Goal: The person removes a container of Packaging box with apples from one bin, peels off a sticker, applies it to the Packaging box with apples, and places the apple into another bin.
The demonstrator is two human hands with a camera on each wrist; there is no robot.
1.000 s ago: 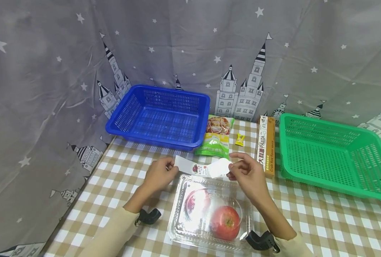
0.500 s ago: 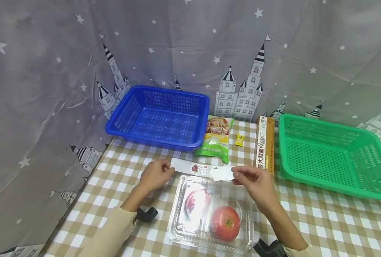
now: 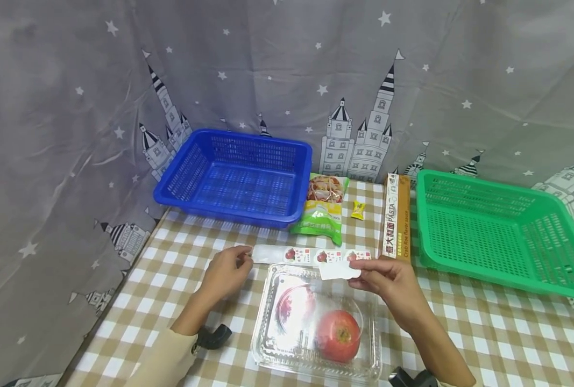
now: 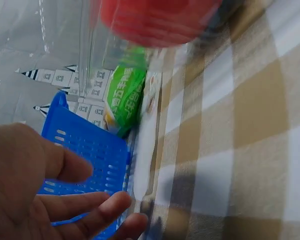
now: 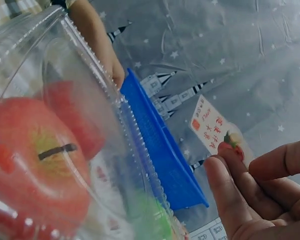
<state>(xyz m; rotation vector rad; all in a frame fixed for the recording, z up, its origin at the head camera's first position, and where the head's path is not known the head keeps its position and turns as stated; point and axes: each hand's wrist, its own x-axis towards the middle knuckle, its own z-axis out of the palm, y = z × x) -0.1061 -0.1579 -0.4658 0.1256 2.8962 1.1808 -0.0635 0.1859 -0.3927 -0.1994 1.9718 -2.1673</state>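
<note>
A strip of printed apple labels [image 3: 269,255] lies on the checked cloth behind a clear plastic clamshell box [image 3: 316,368]. Near the strip's left end is my left hand [image 3: 224,273], its fingers apart around nothing in the left wrist view. Between thumb and fingers my right hand [image 3: 390,282] pinches a single label [image 3: 334,270], white back toward the head camera. In the right wrist view the label [image 5: 210,122] shows red print and a fruit picture. Inside the lidded box sit a red apple [image 3: 339,336] and a second one [image 3: 293,303], partly hidden by glare.
At the back left stands a blue basket [image 3: 238,185], with a green food bag [image 3: 321,209] beside it. A small yellow packet [image 3: 358,210] and a pasta box [image 3: 396,217] lie further right. A green basket [image 3: 490,236] stands at the right.
The label has come off the strip and is in the right hand, which has moved slightly toward the wearer. The left hand has let go of the strip, now flat on the cloth.
</note>
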